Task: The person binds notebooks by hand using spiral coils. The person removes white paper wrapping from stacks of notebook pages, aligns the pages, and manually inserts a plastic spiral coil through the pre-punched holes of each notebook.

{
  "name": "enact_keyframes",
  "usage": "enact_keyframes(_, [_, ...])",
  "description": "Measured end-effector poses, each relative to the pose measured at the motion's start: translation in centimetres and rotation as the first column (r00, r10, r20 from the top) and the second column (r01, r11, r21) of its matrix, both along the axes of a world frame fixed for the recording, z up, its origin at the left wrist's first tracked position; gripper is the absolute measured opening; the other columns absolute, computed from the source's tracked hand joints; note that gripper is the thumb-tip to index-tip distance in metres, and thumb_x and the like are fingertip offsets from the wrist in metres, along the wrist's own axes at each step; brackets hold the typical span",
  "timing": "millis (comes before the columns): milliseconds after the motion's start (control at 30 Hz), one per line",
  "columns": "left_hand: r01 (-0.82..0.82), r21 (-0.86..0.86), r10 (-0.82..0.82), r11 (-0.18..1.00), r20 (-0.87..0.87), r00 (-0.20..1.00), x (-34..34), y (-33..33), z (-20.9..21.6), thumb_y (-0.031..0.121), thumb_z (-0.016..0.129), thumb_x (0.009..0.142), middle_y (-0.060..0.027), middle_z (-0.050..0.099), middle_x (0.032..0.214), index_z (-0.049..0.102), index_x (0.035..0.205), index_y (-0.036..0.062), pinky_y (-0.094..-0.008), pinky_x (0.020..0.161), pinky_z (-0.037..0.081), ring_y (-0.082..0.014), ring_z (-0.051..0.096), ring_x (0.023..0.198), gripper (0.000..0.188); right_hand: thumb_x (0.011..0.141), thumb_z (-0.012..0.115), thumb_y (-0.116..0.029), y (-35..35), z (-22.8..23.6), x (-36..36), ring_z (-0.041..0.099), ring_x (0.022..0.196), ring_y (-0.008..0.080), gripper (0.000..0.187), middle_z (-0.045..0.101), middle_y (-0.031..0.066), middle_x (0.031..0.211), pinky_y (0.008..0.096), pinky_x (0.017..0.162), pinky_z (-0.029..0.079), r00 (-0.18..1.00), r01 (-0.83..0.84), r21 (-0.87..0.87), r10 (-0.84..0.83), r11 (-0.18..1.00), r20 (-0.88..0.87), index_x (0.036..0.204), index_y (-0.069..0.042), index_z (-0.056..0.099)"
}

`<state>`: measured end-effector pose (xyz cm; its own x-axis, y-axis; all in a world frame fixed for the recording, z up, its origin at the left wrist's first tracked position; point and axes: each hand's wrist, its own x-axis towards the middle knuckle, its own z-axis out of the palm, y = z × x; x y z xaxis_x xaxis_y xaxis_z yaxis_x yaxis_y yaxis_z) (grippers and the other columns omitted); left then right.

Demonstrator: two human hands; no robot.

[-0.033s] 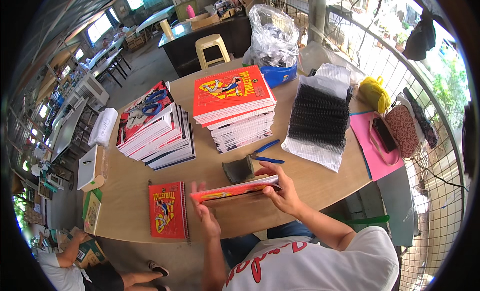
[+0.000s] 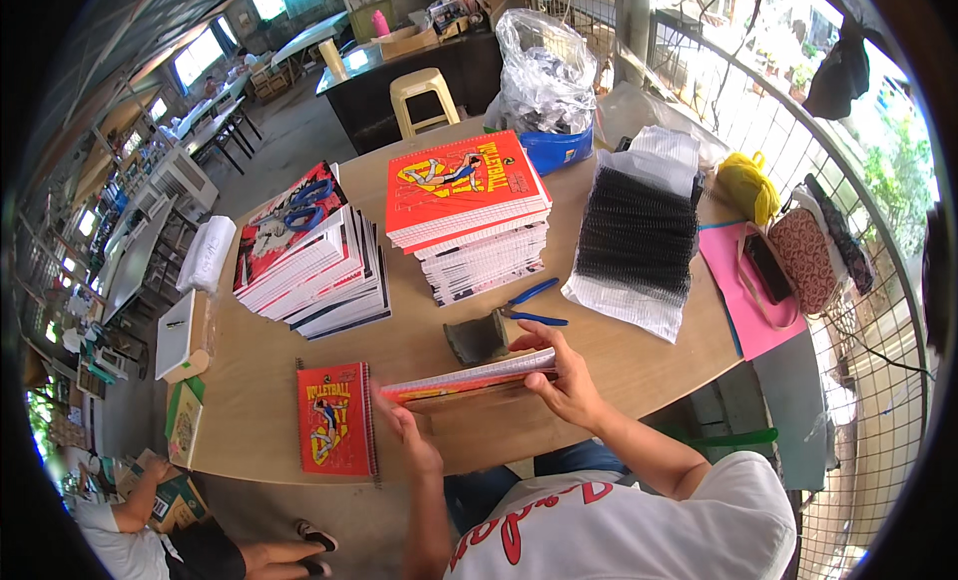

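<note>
A thick notebook [image 2: 469,382] with a red cover is tilted nearly edge-on above the table's near side. My right hand [image 2: 569,381] grips its right end, thumb below and fingers over the top. At its left end is my left hand [image 2: 411,435], palm toward the edge, with stretched fingers smeared by motion. A red spiral notebook [image 2: 334,420] with a volleyball player on its cover lies flat to the left. Just beyond the held notebook sit a small dark grey block-like holder [image 2: 477,339] and blue-handled pliers [image 2: 534,306].
Behind stand a tall stack of red notebooks [image 2: 469,196] and a leaning stack [image 2: 314,266] topped by blue-handled scissors [image 2: 311,203]. Black binding coils [image 2: 639,226] lie on white wrapping at right, near a pink folder [image 2: 733,271] and a patterned pouch [image 2: 803,261]. Another person [image 2: 130,520] sits at lower left.
My left hand has shifted slightly left and down, its fingers away from the notebook's left end. My right hand and the notebook have hardly moved.
</note>
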<state>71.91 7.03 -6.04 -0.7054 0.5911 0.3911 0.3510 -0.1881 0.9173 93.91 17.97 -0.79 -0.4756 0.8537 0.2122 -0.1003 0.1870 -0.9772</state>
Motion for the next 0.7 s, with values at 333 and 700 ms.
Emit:
enact_keyframes(333, [-0.028,-0.403,-0.363,0.915,-0.853,0.376,6.9,3.3,11.5,0.025,0.065,0.094,-0.0064,0.049,0.145,0.052,0.143,0.0154,-0.0542,0.117,0.021,-0.024,0.048,0.133,0.052,0.071,0.074,-0.005,15.0,-5.9,10.5,0.054,0.096,0.028,0.023,0.059,0.0047,0.105,0.0439,0.08,0.042,0.323,0.135,0.896,-0.874,0.423,0.363,0.094,-0.009,0.068])
enact_keyframes(700, [0.17,-0.34,-0.379,0.925,-0.808,0.451,8.4,5.6,9.6,0.016,0.07,0.087,-0.0007,0.064,0.109,0.063,0.132,0.019,-0.0396,0.094,0.039,-0.0204,0.059,0.103,0.046,0.078,0.073,-0.011,15.1,-1.3,13.2,0.056,0.11,0.0295,0.028,0.059,0.0116,0.117,0.0536,0.104,0.04,0.539,-0.09,0.907,-0.745,0.412,0.392,0.106,-0.007,0.071])
